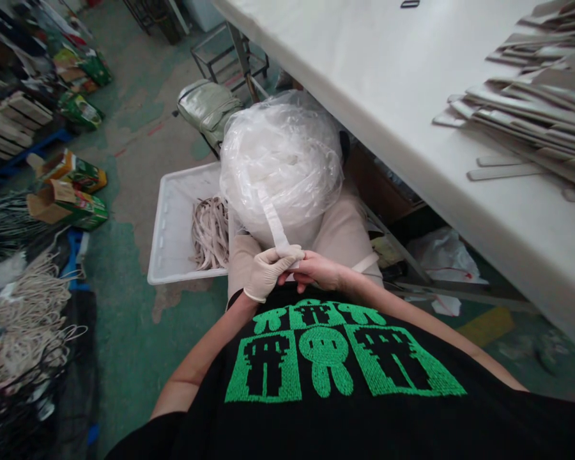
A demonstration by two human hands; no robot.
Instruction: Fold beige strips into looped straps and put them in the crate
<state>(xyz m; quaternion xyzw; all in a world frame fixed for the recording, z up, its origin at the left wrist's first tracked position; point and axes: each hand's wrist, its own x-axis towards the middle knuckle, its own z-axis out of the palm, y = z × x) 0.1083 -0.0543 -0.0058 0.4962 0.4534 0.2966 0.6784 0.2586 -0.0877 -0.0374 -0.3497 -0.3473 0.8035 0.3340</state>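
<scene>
My left hand [267,269], in a pale thin glove, is closed with thumb and fingertips pinching a flat white strip [273,220]. My bare right hand [317,269] meets it, its fingers closed at the strip's lower end; its exact grip is partly hidden. From the hands the strip runs up over a large bundle wrapped in clear plastic [287,153], which rests between my legs. Left of the bundle stands a white plastic bin [170,223] with a pile of beige strips [211,233] in it.
To the right, a white-covered table [388,83] carries stacks of flat beige straps [531,115]. Behind the bundle is a green padded seat [208,108]. Coils of cord [29,313] and open cartons [69,201] lie on the left floor. A plastic bag [445,255] sits under the table.
</scene>
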